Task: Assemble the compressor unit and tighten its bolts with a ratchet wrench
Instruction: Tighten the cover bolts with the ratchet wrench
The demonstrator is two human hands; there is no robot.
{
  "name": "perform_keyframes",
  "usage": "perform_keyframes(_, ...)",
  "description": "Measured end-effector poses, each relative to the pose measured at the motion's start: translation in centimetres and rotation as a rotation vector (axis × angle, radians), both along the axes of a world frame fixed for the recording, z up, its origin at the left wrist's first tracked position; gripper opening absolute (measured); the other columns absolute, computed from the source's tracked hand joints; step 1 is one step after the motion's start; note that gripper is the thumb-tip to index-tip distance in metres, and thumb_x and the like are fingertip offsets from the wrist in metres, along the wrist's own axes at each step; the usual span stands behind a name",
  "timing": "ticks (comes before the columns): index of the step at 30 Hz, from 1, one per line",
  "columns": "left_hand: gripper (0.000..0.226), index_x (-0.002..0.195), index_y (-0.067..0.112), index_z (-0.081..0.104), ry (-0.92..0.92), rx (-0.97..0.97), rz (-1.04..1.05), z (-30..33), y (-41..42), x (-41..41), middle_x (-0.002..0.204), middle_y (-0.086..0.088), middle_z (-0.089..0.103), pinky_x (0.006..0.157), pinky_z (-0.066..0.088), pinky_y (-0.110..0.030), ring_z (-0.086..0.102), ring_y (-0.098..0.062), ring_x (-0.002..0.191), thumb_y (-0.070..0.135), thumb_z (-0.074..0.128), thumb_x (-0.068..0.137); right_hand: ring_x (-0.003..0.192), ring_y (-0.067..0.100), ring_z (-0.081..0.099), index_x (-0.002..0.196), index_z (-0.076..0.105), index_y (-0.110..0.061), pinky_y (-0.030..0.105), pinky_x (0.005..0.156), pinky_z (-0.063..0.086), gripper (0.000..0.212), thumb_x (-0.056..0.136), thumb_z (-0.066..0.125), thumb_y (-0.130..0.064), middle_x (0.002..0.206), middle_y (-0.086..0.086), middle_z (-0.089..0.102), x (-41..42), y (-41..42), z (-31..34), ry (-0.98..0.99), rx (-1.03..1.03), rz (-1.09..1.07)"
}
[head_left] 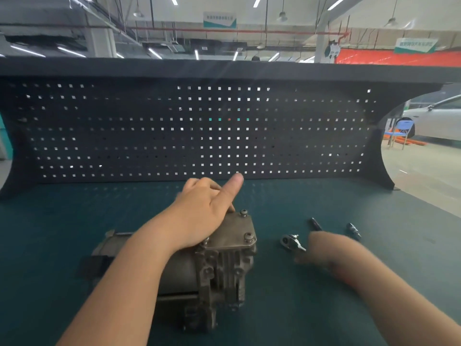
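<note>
The grey metal compressor (224,265) lies on its side on the green bench mat, with a flat cover plate (239,231) on top. Bolt heads show at the plate's corners. My left hand (202,216) rests its palm on the plate's left part. Its fingers bend down over the far side with their tips hidden, and the thumb sticks up. The ratchet wrench (290,242) lies to the right of the compressor. Its handle runs under my right hand (324,248), which is motion-blurred, so I cannot tell whether it grips the handle.
Two small metal pieces, a dark bit (315,224) and a socket-like piece (353,231), lie beyond my right hand. A black pegboard wall (199,131) closes off the back of the bench. The green mat (287,308) stretches to both sides.
</note>
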State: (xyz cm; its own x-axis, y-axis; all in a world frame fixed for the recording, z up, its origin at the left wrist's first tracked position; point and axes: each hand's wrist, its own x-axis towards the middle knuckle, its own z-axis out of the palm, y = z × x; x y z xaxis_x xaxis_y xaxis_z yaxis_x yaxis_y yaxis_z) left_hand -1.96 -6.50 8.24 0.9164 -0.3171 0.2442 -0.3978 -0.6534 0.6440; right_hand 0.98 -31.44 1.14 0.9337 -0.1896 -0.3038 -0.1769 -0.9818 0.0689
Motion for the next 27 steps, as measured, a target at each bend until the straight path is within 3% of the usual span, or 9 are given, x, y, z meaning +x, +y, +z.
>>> perform_keyframes(2, 0.081, 0.085, 0.027, 0.074, 0.013, -0.121, -0.030, -0.2, -0.3, 0.3, 0.103, 0.020, 0.067, 0.090, 0.038, -0.016, 0.058, 0.003, 0.100, 0.083, 0.017, 0.070, 0.104, 0.024, 0.059, 0.098, 0.058, -0.011, 0.026, 0.077, 0.042, 0.025, 0.096, 0.052, -0.035, 0.114, 0.004, 0.063, 1.0, -0.5, -2.0, -0.023, 0.006, 0.005)
perform_keyframes(4, 0.067, 0.092, 0.031, 0.074, 0.027, -0.222, -0.068, -0.6, -0.3, 0.4, 0.096, 0.021, 0.073, 0.089, 0.045, -0.024, 0.066, 0.004, 0.089, 0.075, 0.025, 0.080, 0.090, 0.025, 0.059, 0.074, 0.048, -0.014, 0.025, 0.071, 0.040, 0.025, 0.096, 0.048, -0.025, 0.092, 0.003, 0.063, 1.7, -0.9, -2.7, -0.113, 0.066, 0.012)
perform_keyframes(6, 0.051, 0.098, 0.033, 0.072, 0.022, -0.295, -0.084, -1.1, -0.5, 0.3, 0.095, 0.019, 0.074, 0.094, 0.047, -0.032, 0.068, 0.000, 0.088, 0.064, 0.032, 0.092, 0.083, 0.024, 0.058, 0.078, 0.055, -0.012, 0.026, 0.069, 0.041, 0.023, 0.097, 0.048, -0.023, 0.090, 0.006, 0.065, 2.0, -1.1, -1.7, -0.212, 0.132, 0.043)
perform_keyframes(9, 0.042, 0.101, 0.027, 0.073, 0.068, -0.467, -0.130, -1.5, -0.5, -0.1, 0.098, 0.008, 0.076, 0.102, 0.045, -0.039, 0.071, -0.009, 0.095, 0.046, 0.036, 0.101, 0.077, 0.020, 0.056, 0.107, 0.066, -0.019, 0.028, 0.070, 0.043, 0.021, 0.099, 0.050, -0.029, 0.081, 0.000, 0.062, 0.4, -1.0, 2.1, -0.444, 0.363, 0.143)
perform_keyframes(12, 0.040, 0.100, 0.020, 0.075, 0.078, -0.628, -0.163, -1.6, -0.5, -0.5, 0.101, -0.001, 0.077, 0.103, 0.045, -0.041, 0.072, -0.018, 0.098, 0.034, 0.038, 0.102, 0.083, 0.019, 0.062, 0.105, 0.061, -0.037, 0.035, 0.081, 0.050, 0.018, 0.097, 0.045, -0.041, 0.085, -0.006, 0.067, -2.7, -0.2, 6.1, -0.688, 0.466, 0.346)
perform_keyframes(15, 0.034, 0.097, 0.023, 0.077, 0.066, -0.661, -0.161, -1.5, -0.5, -0.6, 0.101, 0.000, 0.077, 0.097, 0.048, -0.043, 0.072, -0.018, 0.097, 0.029, 0.044, 0.102, 0.081, 0.009, 0.060, 0.094, 0.054, -0.053, 0.026, 0.077, 0.047, 0.013, 0.092, 0.043, -0.045, 0.089, -0.010, 0.068, -6.5, 1.3, 8.5, -0.841, 0.603, 0.559)
perform_keyframes(21, 0.053, 0.109, 0.021, 0.075, 0.150, -0.621, -0.216, -1.6, -0.3, -0.4, 0.113, -0.001, 0.073, 0.108, 0.040, -0.053, 0.065, -0.023, 0.113, 0.060, 0.056, 0.077, 0.082, 0.004, 0.057, 0.109, 0.041, -0.051, 0.032, 0.068, 0.047, 0.025, 0.089, 0.027, -0.056, 0.094, -0.027, 0.065, -9.1, 3.4, 9.4, -0.861, 0.307, 0.657)
perform_keyframes(24, 0.048, 0.106, 0.018, 0.076, 0.203, -0.635, -0.268, -1.7, -0.1, -0.1, 0.110, -0.007, 0.074, 0.103, 0.044, -0.050, 0.068, -0.025, 0.107, 0.050, 0.060, 0.074, 0.092, 0.004, 0.050, 0.112, 0.047, -0.048, 0.029, 0.066, 0.039, 0.036, 0.085, 0.025, -0.057, 0.097, -0.027, 0.064, -8.5, 3.0, 9.2, -0.878, 0.264, 0.628)
perform_keyframes(27, 0.036, 0.106, 0.021, 0.075, 0.232, -0.579, -0.368, -1.7, 0.1, 0.0, 0.103, -0.010, 0.076, 0.086, 0.052, -0.037, 0.071, -0.020, 0.094, 0.026, 0.054, 0.076, 0.089, 0.007, 0.057, 0.113, 0.046, -0.047, 0.032, 0.074, 0.047, 0.037, 0.086, 0.024, -0.058, 0.099, -0.026, 0.065, -8.4, 2.9, 9.0, -0.854, 0.274, 0.637)
